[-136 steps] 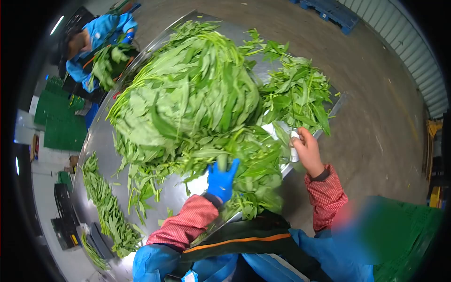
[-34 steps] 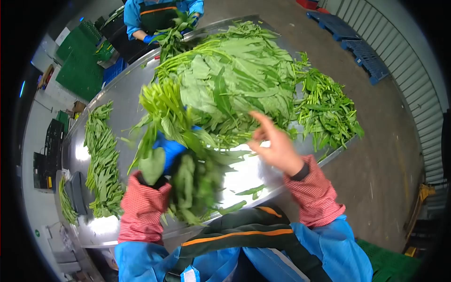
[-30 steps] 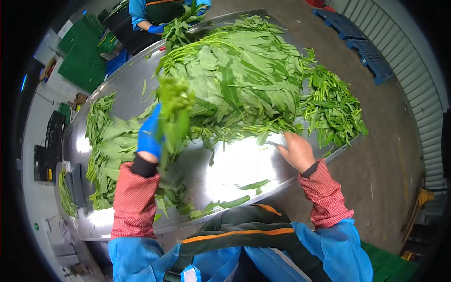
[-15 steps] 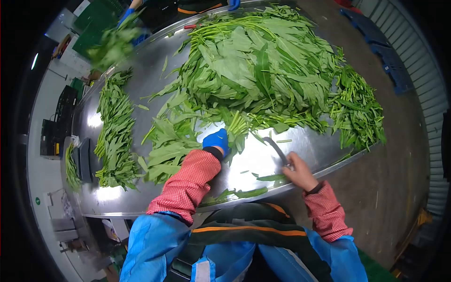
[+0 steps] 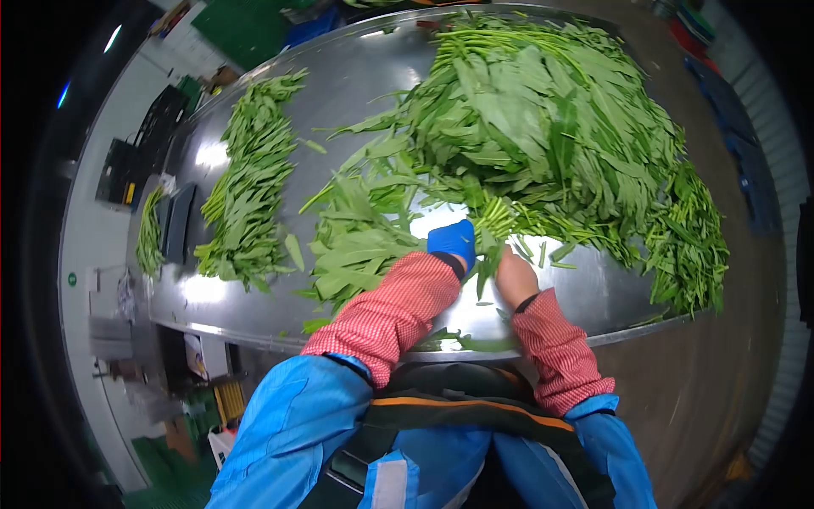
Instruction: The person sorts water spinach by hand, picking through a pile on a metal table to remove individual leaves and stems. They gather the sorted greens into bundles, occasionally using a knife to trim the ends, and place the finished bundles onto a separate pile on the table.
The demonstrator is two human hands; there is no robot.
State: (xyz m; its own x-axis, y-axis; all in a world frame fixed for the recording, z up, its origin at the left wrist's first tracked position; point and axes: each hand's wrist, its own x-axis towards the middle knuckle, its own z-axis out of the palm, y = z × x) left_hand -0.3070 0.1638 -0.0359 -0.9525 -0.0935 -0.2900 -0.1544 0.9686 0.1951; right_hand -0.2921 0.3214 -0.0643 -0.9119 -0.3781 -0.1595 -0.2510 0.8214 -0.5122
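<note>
My left hand (image 5: 454, 241), in a blue glove, is closed around a bunch of water spinach (image 5: 495, 219) whose pale stem ends point up and to the right. Close beside it on the right, my bare right hand (image 5: 515, 278) is closed, its fingertips near the bunch's stems. The dark curved knife seen in that hand earlier is hidden now. Loose leafy stalks (image 5: 360, 242) lie left of the gloved hand. A few short cut stem pieces (image 5: 560, 253) rest on the metal just beyond the right hand.
A large heap of water spinach (image 5: 534, 127) covers the far right of the metal table (image 5: 348, 76), with shorter greens (image 5: 688, 242) at the right end. A row of bunches (image 5: 250, 187) lies to the left, near a dark grey tray-like object (image 5: 179, 225). Blue pallets (image 5: 750, 170) stand beyond.
My right hand has moved left and up to the bunch, beside my left hand. The view has shifted, and the other person's blue-gloved hand with greens at the upper left is out of sight.
</note>
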